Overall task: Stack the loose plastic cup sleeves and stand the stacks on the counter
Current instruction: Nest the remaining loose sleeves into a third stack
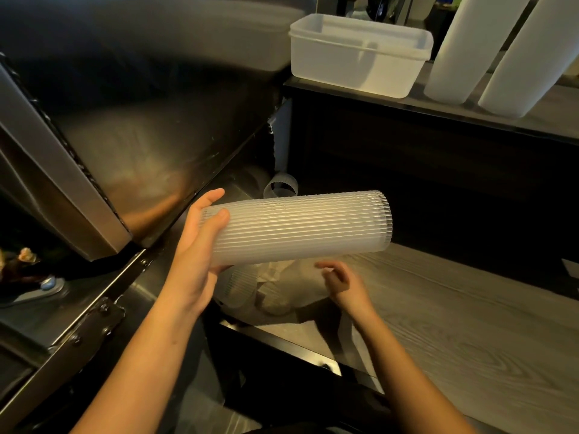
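Note:
A long ribbed translucent stack of cup sleeves [300, 228] lies nearly level in the air above the wood-grain counter [470, 324]. My left hand [197, 255] grips its left end, thumb on top. My right hand [344, 285] hovers just under the stack with its fingers apart and nothing in them. A loose sleeve [280, 186] stands behind the stack near the steel wall. Another loose ribbed sleeve [239, 286] lies below my left hand, beside crumpled clear plastic wrap [288, 292].
On the upper shelf [470, 112] stand a white plastic tub [360, 54] and two tall white stacks [479, 42]. A slanted steel panel [141, 145] closes off the left. The counter's dark front edge [297, 346] runs below my arms.

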`<state>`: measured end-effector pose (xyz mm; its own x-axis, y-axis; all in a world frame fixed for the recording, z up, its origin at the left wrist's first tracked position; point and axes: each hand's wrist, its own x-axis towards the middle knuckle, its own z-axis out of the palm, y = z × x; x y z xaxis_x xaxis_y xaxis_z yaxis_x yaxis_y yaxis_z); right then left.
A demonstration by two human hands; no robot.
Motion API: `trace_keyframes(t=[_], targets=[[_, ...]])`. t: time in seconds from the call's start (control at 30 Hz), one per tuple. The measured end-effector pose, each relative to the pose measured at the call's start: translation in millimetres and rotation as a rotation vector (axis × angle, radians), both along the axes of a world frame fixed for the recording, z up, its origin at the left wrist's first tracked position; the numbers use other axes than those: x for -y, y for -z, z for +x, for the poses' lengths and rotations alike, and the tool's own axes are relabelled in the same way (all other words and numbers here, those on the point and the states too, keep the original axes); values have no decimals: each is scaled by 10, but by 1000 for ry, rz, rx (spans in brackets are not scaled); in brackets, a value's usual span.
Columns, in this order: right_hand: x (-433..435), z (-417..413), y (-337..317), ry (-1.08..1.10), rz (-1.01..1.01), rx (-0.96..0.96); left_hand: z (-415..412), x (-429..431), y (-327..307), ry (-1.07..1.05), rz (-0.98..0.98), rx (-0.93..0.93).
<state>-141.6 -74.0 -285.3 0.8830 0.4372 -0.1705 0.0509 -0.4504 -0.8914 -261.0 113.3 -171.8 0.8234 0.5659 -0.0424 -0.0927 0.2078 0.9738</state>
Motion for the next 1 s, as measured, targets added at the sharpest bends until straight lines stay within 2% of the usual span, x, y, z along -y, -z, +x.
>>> trace_keyframes(t=[0.17, 0.23, 0.3, 0.37, 0.57, 0.67, 0.87, 1.0], targets=[[355, 155, -234, 371, 787, -441, 6, -3, 10, 8, -19, 10], [432, 192, -394, 399, 997, -518, 12, 4, 21, 17, -27, 10], [455, 230, -596, 369, 1086, -538, 16, 10, 39, 26, -29, -1], [442, 269, -766, 298, 1061, -513, 10, 18, 62, 30, -31, -10], [349, 286, -923, 109, 686, -275, -41, 21, 93, 29, -58, -4], [317, 282, -994, 66, 630, -274, -67, -4, 87, 25, -45, 9], [267, 332, -1002, 125, 563, -325, -94, 14, 122, 6, -39, 4], [357, 357, -987, 37, 414, -102, -89, 33, 118, -5, -50, -4]])
